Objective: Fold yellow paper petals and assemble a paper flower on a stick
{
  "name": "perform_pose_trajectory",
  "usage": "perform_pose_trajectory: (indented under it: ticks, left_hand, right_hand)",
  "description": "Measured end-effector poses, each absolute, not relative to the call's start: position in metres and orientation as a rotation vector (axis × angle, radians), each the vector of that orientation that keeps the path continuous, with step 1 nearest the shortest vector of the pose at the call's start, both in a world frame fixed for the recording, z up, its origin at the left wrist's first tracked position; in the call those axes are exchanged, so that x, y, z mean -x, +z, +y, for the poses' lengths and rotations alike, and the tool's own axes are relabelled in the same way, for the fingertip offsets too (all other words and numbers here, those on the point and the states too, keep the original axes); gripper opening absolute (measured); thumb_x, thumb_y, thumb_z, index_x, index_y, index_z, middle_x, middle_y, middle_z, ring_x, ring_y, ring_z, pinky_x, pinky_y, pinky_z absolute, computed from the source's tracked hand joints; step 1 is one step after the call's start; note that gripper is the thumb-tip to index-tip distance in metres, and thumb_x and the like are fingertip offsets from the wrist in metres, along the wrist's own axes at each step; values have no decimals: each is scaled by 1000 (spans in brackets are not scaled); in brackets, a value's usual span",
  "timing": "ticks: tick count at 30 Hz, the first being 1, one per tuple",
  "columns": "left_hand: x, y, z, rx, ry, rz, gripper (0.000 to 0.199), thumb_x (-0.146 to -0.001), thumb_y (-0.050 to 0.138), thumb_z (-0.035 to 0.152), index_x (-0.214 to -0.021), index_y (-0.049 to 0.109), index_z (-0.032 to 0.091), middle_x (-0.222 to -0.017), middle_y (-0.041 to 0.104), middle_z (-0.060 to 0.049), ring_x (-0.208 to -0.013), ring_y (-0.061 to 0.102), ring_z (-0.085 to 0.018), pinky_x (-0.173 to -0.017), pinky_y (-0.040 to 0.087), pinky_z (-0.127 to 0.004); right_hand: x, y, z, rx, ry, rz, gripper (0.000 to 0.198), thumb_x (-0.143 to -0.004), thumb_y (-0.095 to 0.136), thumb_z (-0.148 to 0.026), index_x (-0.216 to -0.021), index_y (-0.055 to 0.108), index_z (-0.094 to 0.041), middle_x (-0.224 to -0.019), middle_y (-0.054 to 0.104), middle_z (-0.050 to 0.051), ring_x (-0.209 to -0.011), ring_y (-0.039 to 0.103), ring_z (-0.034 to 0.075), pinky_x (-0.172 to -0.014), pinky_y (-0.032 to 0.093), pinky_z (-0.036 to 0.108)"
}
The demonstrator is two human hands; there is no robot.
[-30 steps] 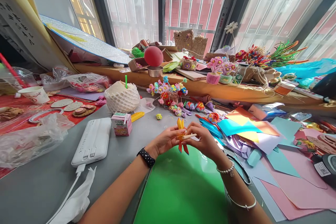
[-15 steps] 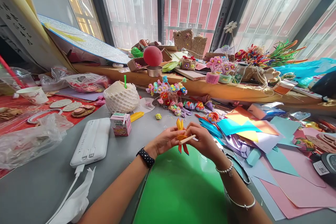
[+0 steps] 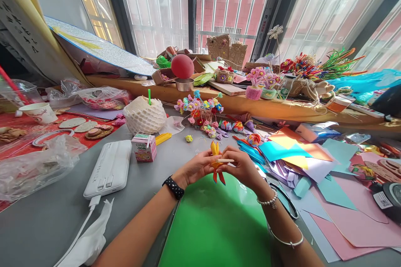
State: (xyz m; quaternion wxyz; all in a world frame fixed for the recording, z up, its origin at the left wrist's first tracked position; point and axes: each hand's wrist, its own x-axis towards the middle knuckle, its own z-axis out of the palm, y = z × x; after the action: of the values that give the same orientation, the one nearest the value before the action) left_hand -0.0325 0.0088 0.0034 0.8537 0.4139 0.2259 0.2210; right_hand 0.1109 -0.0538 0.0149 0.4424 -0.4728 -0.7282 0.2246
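My left hand [image 3: 198, 168] is closed on a yellow-orange folded paper piece [image 3: 214, 149]. Its pointed yellow tips stick up above the fingers, and red-orange tips with blue ends hang below them. Closed from the other side, my right hand [image 3: 243, 167] pinches a thin pale stick [image 3: 226, 160] that lies nearly level across the paper. Fingers of both hands hide the middle of the piece, so I cannot tell whether the stick touches it. Beneath the hands is a glossy green mat [image 3: 219, 221].
Left stand a white power bank [image 3: 108, 169] with a cable, a pink drink carton [image 3: 144, 148] and a netted coconut [image 3: 145, 115]. Colourful craft flowers [image 3: 200, 108] are ahead. Loose coloured paper sheets [image 3: 351, 221] spread on the right, beside a black ring-shaped item [image 3: 286, 200].
The pale stick has turned from a slant to almost level, its left end rising. My right fingers have shifted slightly with it. The paper piece stays in nearly the same place.
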Motion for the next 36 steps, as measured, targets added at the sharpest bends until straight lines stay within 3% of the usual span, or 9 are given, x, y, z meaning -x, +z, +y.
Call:
perform_pose_trajectory:
  ticks: [6, 15, 25, 28, 33, 36]
  left_hand:
    - [32, 3, 9, -857, 488, 483, 29, -67, 60, 9, -95, 53, 12, -89, 61, -7, -75, 60, -13, -67, 46, -21]
    - [33, 3, 8, -844, 486, 468, 26, -68, 59, 8, -93, 54, 12, -89, 61, -7, -76, 60, -12, -67, 46, -19]
    - [33, 0, 11, -930, 463, 464, 28, -69, 61, 18, -96, 56, 14, -88, 61, -5, -69, 59, -10, -62, 46, -20]
    - [33, 0, 12, -933, 561, 480, 28, -67, 62, 15, -93, 55, 13, -88, 61, -6, -72, 59, -13, -65, 46, -22]
    - [31, 2, 15, -922, 837, 541, 23, -64, 64, 17, -84, 53, 14, -85, 60, -3, -77, 58, -13, -73, 45, -26]
    - [28, 3, 15, -1019, 987, 568, 25, -61, 66, 19, -82, 51, 14, -81, 59, -1, -78, 57, -14, -75, 45, -28]
  right_hand:
    - [-112, 16, -54, 1197, 594, -1815, 14, -67, 61, -31, -69, 59, -17, -71, 48, 0, -65, 49, 12, -60, 40, 24]
    - [-110, 17, -55, 1215, 527, -1830, 10, -70, 58, -29, -73, 59, -19, -74, 48, 1, -67, 49, 13, -61, 40, 25]
    - [-111, 20, -56, 1212, 493, -1848, 12, -70, 59, -31, -71, 59, -19, -72, 48, 1, -65, 48, 12, -57, 40, 24]
    - [-112, 21, -55, 1244, 403, -1789, 15, -68, 60, -32, -73, 57, -18, -74, 48, 2, -65, 47, 12, -57, 40, 23]
    - [-119, 18, -52, 1412, 233, -1601, 23, -69, 57, -40, -77, 55, -18, -71, 50, 1, -47, 38, 8, -45, 33, 22]
    - [-123, 14, -49, 1487, 256, -1613, 24, -77, 47, -38, -71, 59, -17, -61, 54, 1, -51, 45, 11, -48, 35, 23]
